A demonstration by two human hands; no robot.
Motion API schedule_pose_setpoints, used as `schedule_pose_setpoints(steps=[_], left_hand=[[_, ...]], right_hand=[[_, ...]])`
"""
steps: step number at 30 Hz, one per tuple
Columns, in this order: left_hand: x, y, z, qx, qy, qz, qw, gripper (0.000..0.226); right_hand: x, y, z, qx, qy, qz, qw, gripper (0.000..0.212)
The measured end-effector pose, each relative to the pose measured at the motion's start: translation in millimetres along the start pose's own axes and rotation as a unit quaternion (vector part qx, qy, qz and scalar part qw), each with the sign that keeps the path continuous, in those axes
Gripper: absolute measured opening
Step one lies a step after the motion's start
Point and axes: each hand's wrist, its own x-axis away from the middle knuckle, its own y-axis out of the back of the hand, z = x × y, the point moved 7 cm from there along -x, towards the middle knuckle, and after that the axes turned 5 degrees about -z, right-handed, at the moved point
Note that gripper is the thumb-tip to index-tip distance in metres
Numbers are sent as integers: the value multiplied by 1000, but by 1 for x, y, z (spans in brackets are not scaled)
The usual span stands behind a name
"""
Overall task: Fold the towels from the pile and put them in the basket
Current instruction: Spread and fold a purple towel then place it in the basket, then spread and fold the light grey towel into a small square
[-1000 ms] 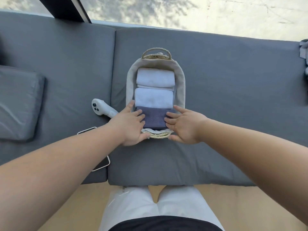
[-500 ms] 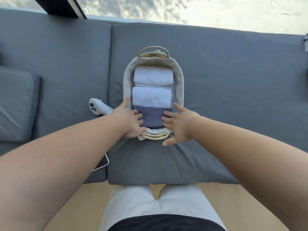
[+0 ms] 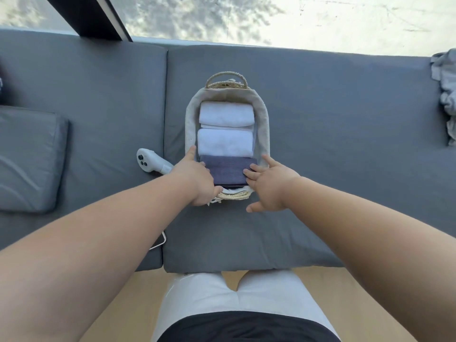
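Observation:
A woven basket (image 3: 263, 124) with a cloth lining stands on the grey cushion in front of me. Inside lie two folded white towels, the far one (image 3: 226, 115) and the middle one (image 3: 225, 142), and a folded dark purple towel (image 3: 228, 171) at the near end. My left hand (image 3: 196, 180) rests flat on the purple towel's left edge, fingers spread. On the towel's right edge my right hand (image 3: 269, 185) presses with its fingers apart. A grey towel pile (image 3: 446, 92) shows at the far right edge.
A white handheld controller (image 3: 148, 164) lies left of the basket. The corner of a phone (image 3: 159, 241) peeks out beneath my left forearm. A grey pillow (image 3: 29, 159) sits at the left. The cushion's front edge (image 3: 246, 267) runs just above my knees.
Both hands have stayed on the purple towel's sides; the right thumb has spread outward over the cushion. The view has shifted slightly, bringing the towel pile into sight at the right.

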Motion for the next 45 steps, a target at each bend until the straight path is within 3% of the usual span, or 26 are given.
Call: schedule_pose_setpoints(steps=[3,6,10,14,21,32,39,45], left_hand=[[19,9,-1,33,5,-84,996,62],[48,21,1,184,34,-198,962,44],[88,32,-2,364,100,-295,878,44],[110,61,-37,343,108,-311,880,56],[110,138,-147,267,104,-352,891,60],[75,245,-385,189,131,-329,916,65],[34,315,-445,230,127,-313,913,64],[-53,374,-464,254,106,-302,913,65]], right_hand=[[21,3,3,-31,-39,-34,998,86],[57,0,6,-152,-102,-89,979,78],[115,-22,1,-352,-250,-173,885,70],[176,-47,-5,-422,-329,-227,814,70],[274,-116,-41,-442,-366,-303,761,69],[451,-319,-127,-447,-408,-286,743,70],[498,-369,-205,-451,-412,-282,740,69],[485,-391,-285,-425,-401,-239,776,69]])
